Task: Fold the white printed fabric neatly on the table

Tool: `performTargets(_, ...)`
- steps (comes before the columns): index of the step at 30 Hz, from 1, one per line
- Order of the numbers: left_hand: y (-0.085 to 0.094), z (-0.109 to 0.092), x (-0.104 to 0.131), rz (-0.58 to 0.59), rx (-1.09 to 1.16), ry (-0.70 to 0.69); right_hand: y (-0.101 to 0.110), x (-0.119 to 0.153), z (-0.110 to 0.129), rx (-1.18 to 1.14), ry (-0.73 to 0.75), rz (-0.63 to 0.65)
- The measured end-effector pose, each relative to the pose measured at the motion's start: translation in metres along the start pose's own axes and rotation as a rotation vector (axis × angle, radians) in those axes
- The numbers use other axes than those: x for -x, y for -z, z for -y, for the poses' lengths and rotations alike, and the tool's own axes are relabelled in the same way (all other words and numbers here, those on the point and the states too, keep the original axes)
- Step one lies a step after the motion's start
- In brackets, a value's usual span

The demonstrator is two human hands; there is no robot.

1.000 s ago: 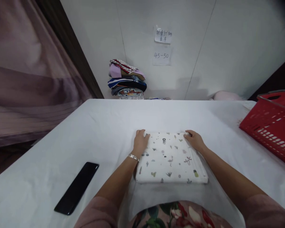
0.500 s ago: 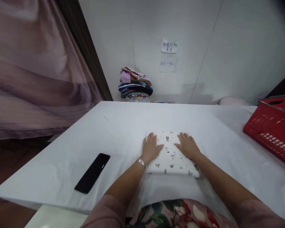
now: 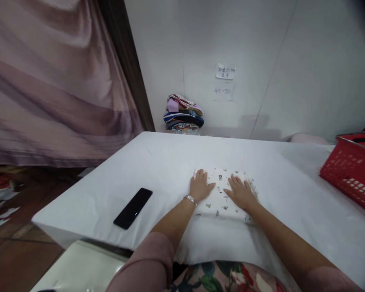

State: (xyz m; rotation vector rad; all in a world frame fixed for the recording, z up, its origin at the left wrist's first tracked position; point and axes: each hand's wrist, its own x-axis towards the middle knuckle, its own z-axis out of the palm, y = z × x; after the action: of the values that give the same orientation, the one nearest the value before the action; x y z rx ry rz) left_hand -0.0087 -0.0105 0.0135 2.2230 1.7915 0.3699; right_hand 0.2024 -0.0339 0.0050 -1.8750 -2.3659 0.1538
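Observation:
A white cloth [image 3: 220,205] with small plant and animal prints lies folded into a flat bundle on the white-covered table [image 3: 170,158], close to my body. A clear plastic sheet or bag seems to extend from its near edge; I cannot tell which. My left hand [image 3: 201,186] presses flat on the cloth's left side, fingers stretched away from me, a silver bracelet at the wrist. On the right side rests my right hand [image 3: 240,192], palm down with its fingers spread. The bare middle of the print shows between my two thumbs.
A black phone [image 3: 134,208] lies on the table to the left. At the right edge stands a red plastic basket [image 3: 351,170]. Folded fabrics [image 3: 184,115] are stacked beyond the far edge, near paper signs [image 3: 223,89] on the wall. A pink curtain [image 3: 48,81] hangs at left.
The view has shifted, so the table and things on it appear farther right. My right hand has slid slightly inward on the cloth; both hands stay flat on it.

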Motion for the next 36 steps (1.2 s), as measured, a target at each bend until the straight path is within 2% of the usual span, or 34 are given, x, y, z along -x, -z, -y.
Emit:
performTargets(4,0.004,0.001,0.002,0.000,0.049,-0.008,0.005,0.001,-0.003,-0.059,0.007,0.026)
performTargets(6,0.009,0.004,0.006,-0.058,0.108,0.017,0.011,0.009,-0.011,-0.091,-0.012,-0.017)
performTargets(9,0.015,0.010,0.017,-0.206,0.203,0.147,0.015,0.033,-0.031,-0.138,-0.158,-0.174)
performTargets(11,0.018,0.014,0.027,-0.209,0.256,0.256,0.014,0.053,-0.044,-0.247,-0.311,-0.163)
performTargets(13,0.022,0.018,0.035,-0.131,0.300,0.341,0.011,0.071,-0.050,-0.377,-0.427,-0.076)
performTargets(15,0.026,0.021,0.040,-0.046,0.327,0.400,0.006,0.083,-0.050,-0.450,-0.459,-0.049)
performTargets(18,0.033,0.024,0.042,0.030,0.344,0.442,-0.001,0.090,-0.046,-0.481,-0.434,-0.137)
performTargets(21,0.035,0.020,0.046,0.031,0.392,0.467,-0.002,0.081,-0.056,-0.512,-0.412,-0.199)
performTargets(23,0.030,0.010,0.053,0.021,0.485,0.463,0.005,0.069,-0.077,-0.504,-0.371,-0.220)
performTargets(25,0.020,-0.010,0.065,0.067,0.654,0.431,0.021,0.051,-0.106,-0.465,-0.332,-0.241)
performTargets(28,0.000,-0.045,0.088,0.361,0.974,0.374,0.050,0.024,-0.149,-0.304,-0.361,-0.310)
performTargets(29,-0.005,-0.054,0.095,0.433,1.045,0.361,0.058,0.017,-0.157,-0.212,-0.382,-0.319)
performTargets(30,-0.008,-0.060,0.101,0.448,1.088,0.342,0.064,0.011,-0.161,-0.140,-0.420,-0.358)
performTargets(31,-0.011,-0.064,0.105,0.432,1.102,0.326,0.068,0.008,-0.159,-0.113,-0.401,-0.389)
performTargets(33,-0.011,-0.060,0.107,0.317,1.066,0.314,0.066,0.011,-0.140,-0.141,-0.264,-0.437)
performTargets(35,-0.009,-0.046,0.103,0.159,0.970,0.319,0.054,0.024,-0.105,-0.200,-0.121,-0.437)
performTargets(36,-0.007,-0.038,0.099,0.078,0.909,0.313,0.046,0.033,-0.086,-0.218,-0.054,-0.396)
